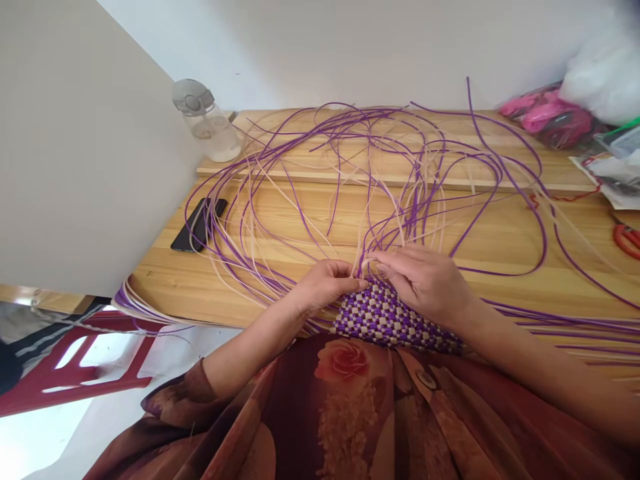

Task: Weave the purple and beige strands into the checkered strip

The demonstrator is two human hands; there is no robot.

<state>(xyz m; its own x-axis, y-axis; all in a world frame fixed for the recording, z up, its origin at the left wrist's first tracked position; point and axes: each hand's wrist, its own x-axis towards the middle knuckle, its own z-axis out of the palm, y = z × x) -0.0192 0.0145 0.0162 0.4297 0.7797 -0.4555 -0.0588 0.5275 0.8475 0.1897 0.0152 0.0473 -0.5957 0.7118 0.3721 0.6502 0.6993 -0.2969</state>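
A woven piece (393, 319) in a purple and beige check lies at the table's near edge, against my clothing. Long purple and beige weaving strips (300, 137) fan out from it over the table in loose loops. At its upper left corner, my left hand (330, 283) pinches the edge of the weave between thumb and fingers. Just to the right, my right hand (425, 277) has thumb and fingertips closed on a beige strip (369, 261) bent over at the top edge. The hand and forearm cover part of the weave's right side.
A lidded clear bottle (213, 130) stands at the back left, with a black phone (199, 225) in front of it under some strips. Pink plastic bags (555, 117) and red-handled scissors (626, 239) lie at the right. A red plastic chair (95, 370) is at lower left.
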